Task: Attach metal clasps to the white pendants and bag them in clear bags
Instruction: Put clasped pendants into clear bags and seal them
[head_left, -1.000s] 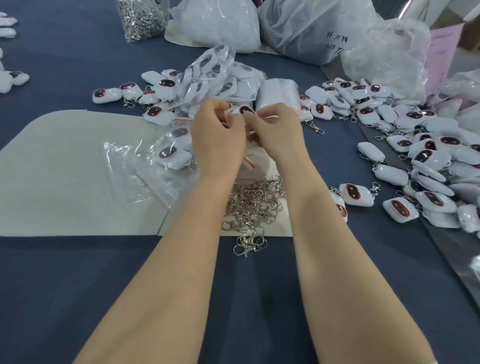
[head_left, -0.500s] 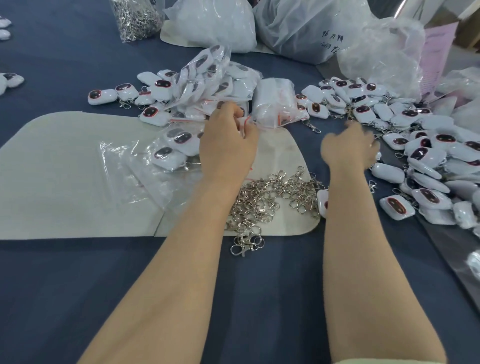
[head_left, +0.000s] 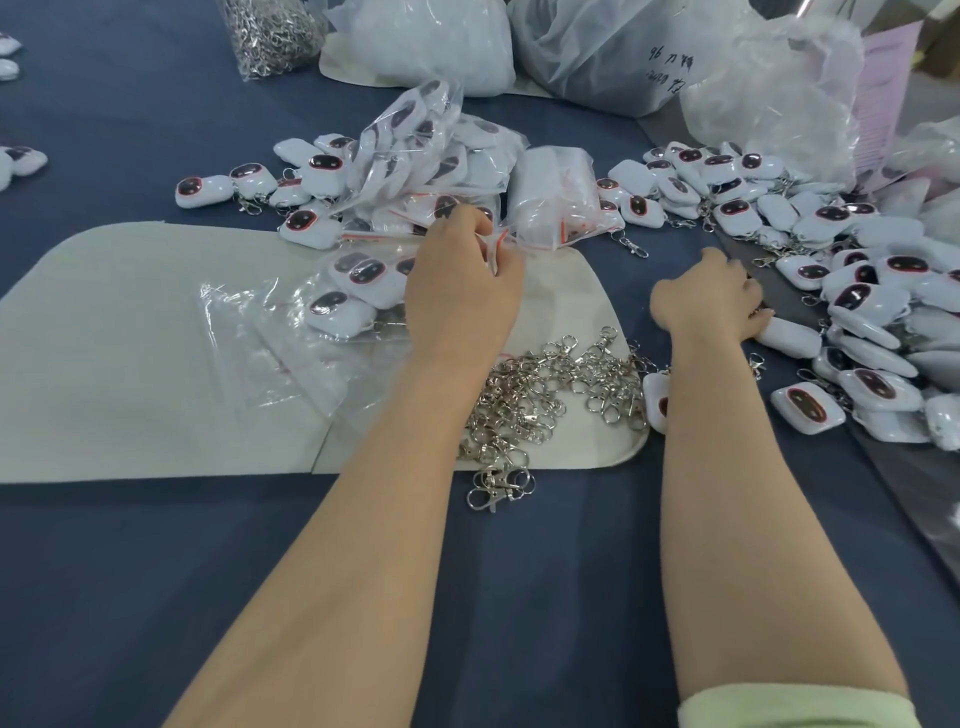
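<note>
Since a second ago the right hand (head_left: 706, 299) has split off from the left. It is now out at the near edge of the loose pendant pile (head_left: 857, 291) on the right side of the table, no longer joined with the other at centre. The left hand (head_left: 462, 296) has stayed on the bag alone and sits at the foot of the bagged heap (head_left: 431, 161).

Grip state: left hand pinches a clear bag (head_left: 501, 244) near its red-striped mouth, fingers curled. Bag contents are hidden behind the hand. Right hand fingers curl down over the near end of one white pendant (head_left: 789, 336), touching it — cannot tell whether it is actually gripped.

Layout:
- metal clasps (head_left: 561, 384) lie in a loose heap on the cream mat (head_left: 130, 364), between the two forearms. A few spill off its near edge onto the blue cloth (head_left: 467, 597).
- bagged pendants (head_left: 358, 291) lie on the mat just left of the left hand, over flat clear bags (head_left: 244, 338).
- corner pendant (head_left: 657, 400) sits at the mat's right corner — partly hidden by the right forearm.
- far side: sack of clasps (head_left: 270, 36) and white plastic sacks (head_left: 426, 47).
- pale green sleeve (head_left: 795, 706) on the right arm, at the bottom edge.
</note>
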